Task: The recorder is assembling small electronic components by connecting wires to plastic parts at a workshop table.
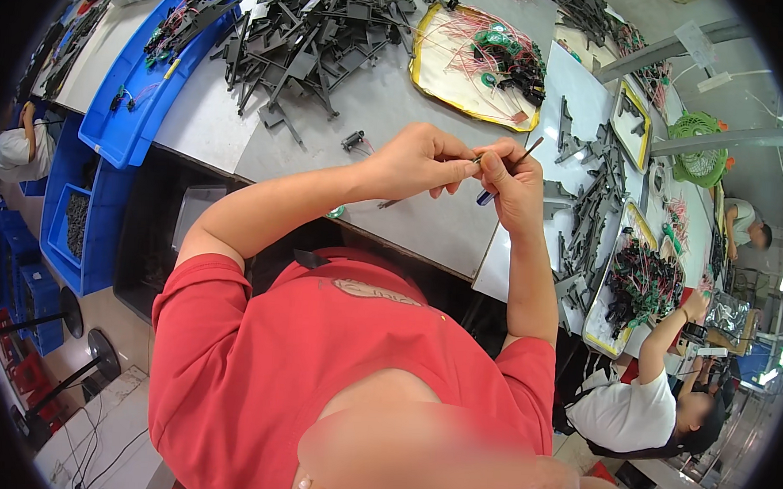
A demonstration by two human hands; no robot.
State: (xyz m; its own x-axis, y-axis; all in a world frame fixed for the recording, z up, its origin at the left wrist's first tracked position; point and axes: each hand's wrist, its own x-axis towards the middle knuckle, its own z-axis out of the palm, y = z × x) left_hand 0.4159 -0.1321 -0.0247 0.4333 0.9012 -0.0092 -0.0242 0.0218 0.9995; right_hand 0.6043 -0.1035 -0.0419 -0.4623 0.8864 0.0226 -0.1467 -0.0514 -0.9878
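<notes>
Over the grey table (pixel 445 234), my two hands meet at the fingertips. My left hand (pixel 418 162) is closed in a pinch, and whatever it grips is too small to make out. My right hand (pixel 514 184) is closed around a slim tool with a dark thin shaft (pixel 530 149) and a blue end (pixel 485 197); its exact kind is hidden by the fingers. Beside my left wrist lies a small black cylindrical part (pixel 353 140) with thin pinkish wires. A small green round piece (pixel 336 212) shows by the table's near edge, below my left forearm.
A heap of black plastic brackets (pixel 309 41) lies ahead. Right of it, a yellow-edged tray (pixel 445 66) holds wired green boards. More brackets (pixel 592 211) and another wired-parts tray (pixel 606 331) are at right. A blue bin (pixel 118 146) stands left. A co-worker (pixel 631 412) sits at right.
</notes>
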